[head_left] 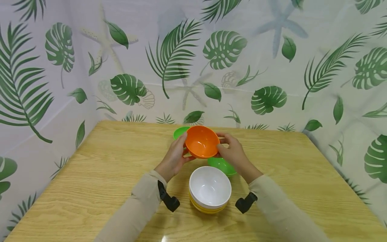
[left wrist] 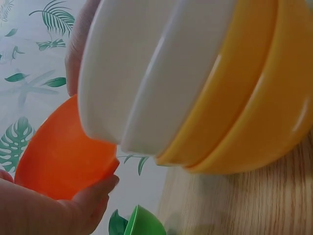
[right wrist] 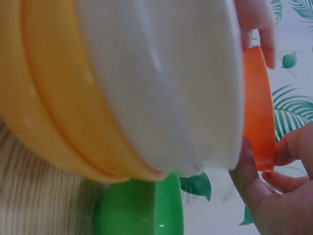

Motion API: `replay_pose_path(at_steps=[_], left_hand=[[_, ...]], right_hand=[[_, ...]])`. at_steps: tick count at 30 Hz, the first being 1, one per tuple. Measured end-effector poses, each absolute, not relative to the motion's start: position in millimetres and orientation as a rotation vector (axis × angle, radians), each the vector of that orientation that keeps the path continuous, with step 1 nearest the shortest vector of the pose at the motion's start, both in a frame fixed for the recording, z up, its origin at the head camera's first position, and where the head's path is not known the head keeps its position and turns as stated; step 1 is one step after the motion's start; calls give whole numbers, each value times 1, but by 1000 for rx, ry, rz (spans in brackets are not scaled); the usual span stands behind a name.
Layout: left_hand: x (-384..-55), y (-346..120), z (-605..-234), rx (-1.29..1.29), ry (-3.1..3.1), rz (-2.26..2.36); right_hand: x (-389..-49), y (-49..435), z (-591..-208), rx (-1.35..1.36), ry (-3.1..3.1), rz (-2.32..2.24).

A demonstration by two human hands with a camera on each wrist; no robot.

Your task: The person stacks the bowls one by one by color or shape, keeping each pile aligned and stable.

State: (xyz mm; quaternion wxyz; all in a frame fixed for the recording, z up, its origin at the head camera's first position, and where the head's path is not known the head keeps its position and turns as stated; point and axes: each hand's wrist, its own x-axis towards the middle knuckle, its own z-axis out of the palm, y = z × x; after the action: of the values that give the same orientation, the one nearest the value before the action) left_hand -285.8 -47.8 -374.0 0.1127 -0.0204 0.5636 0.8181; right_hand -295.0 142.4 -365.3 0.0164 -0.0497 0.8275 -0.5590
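Observation:
An orange bowl [head_left: 202, 143] is held up over the table between both hands, its inside facing the head camera. My left hand [head_left: 175, 155] grips its left rim, thumb on the edge and fingers beneath. On the opposite side my right hand [head_left: 234, 153] pinches the rim between thumb and fingers. Nearer to me stands a stack of bowls, white bowls [head_left: 210, 186] on top of yellow bowls [head_left: 208, 210]. A green bowl [head_left: 222, 165] sits behind the stack, partly hidden by it and the orange bowl. Another green bowl [head_left: 180, 132] shows behind the orange bowl, to the left.
The wooden table [head_left: 121, 174] reaches back to a leaf-printed cloth backdrop [head_left: 187, 67], which also rises along both sides. Black wrist straps with cameras [head_left: 169, 198] sit on both sleeves, close to either side of the stack.

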Motion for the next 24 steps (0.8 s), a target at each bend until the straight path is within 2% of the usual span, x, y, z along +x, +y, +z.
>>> replay_pose_path(at_steps=[6,18,24], left_hand=[[-285,-50,-375,-75,1677,2411],[-280,-52,-383,-50,1708,2489],[-276,-51,-380,-15,1803,2436]], right_hand=[[-290,138,-363,-162,2549,-1780],[-266,128,-364,-438,2815,-1507],[-265,128,-363,-391,2790,-1600]])
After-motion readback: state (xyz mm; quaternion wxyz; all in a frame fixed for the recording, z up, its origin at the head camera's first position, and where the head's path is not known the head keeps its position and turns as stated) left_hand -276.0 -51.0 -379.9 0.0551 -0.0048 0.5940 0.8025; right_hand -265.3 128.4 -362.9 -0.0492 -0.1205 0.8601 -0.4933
